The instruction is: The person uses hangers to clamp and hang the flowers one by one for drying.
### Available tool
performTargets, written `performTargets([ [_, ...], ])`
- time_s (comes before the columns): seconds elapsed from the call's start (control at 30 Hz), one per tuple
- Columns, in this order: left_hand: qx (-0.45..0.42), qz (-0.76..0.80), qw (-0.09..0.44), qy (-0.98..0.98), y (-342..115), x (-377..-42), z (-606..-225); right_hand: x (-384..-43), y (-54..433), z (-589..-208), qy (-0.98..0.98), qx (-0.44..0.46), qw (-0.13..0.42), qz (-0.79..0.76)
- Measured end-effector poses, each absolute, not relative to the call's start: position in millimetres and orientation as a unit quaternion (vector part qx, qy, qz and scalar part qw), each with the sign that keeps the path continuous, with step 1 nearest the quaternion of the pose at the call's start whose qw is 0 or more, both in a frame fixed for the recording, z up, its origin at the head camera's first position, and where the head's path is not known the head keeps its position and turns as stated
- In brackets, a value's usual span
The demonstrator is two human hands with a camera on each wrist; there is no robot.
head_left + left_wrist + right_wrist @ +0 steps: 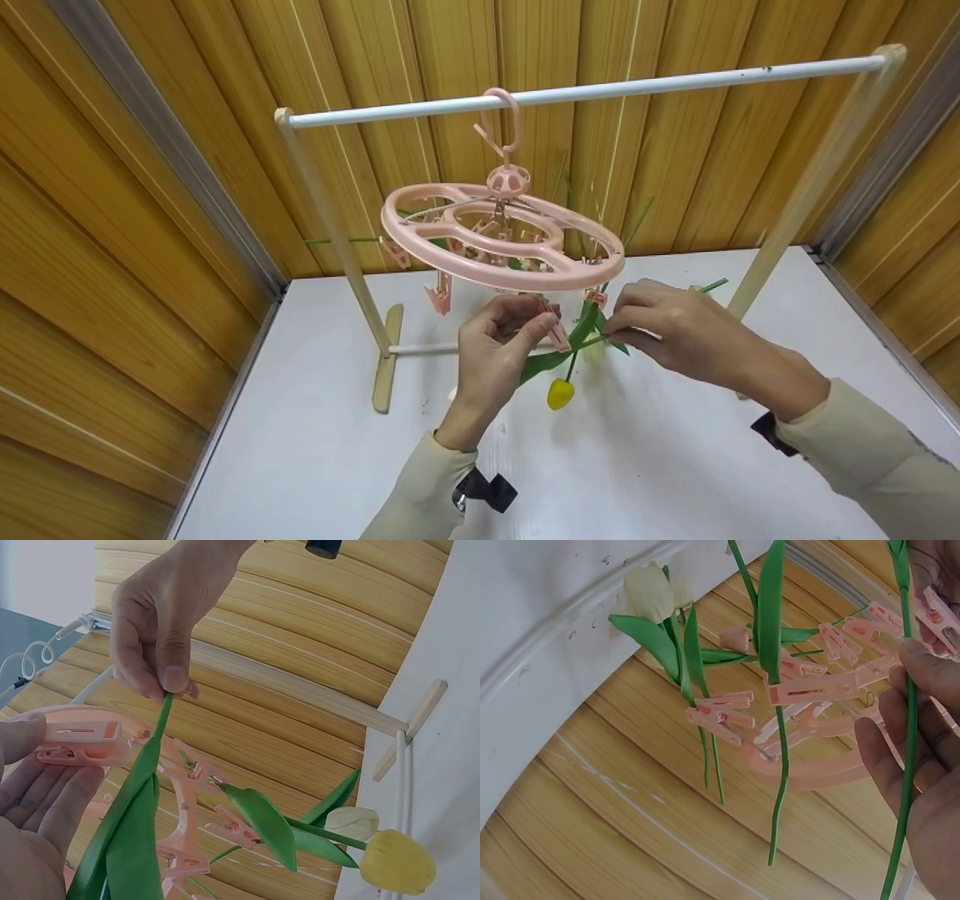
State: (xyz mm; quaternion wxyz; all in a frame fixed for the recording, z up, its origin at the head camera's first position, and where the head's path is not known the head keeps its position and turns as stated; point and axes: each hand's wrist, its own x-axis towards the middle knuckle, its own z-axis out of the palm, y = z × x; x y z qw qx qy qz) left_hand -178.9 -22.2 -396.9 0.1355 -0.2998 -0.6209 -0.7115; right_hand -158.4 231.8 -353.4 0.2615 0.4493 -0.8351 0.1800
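Note:
My left hand (pixel 491 349) pinches a pink clothespin (pixel 82 742) between thumb and fingers, below the front rim of the round pink drying hanger (pixel 502 274). In my right hand (pixel 675 330) a green flower stem (pixel 910 720) is held between thumb and fingers. The stem's broad leaves (pixel 135 832) pass close beside the clothespin, and the bloom is hidden in the left wrist view. A yellow tulip (pixel 561 394) hangs head down from the hanger, close to both hands. Pale tulips (pixel 649 594) hang from other clothespins (pixel 721 716) on the ring.
The hanger hooks over a white rod (pixel 637 88) on a wooden stand, whose left foot (pixel 386 360) rests on the white table (pixel 315 465). A lower white bar (pixel 424 349) runs behind my hands. Wood-panelled walls (pixel 442 45) close in the back and sides.

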Motion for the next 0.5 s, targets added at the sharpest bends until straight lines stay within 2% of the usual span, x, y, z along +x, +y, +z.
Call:
performTargets([
  [0.5,-0.301,-0.721,0.122,-0.611,-19.3,-179.2,-396.5,-159.6,222.3,-350.3,-0.823,0.458,0.286,0.175],
])
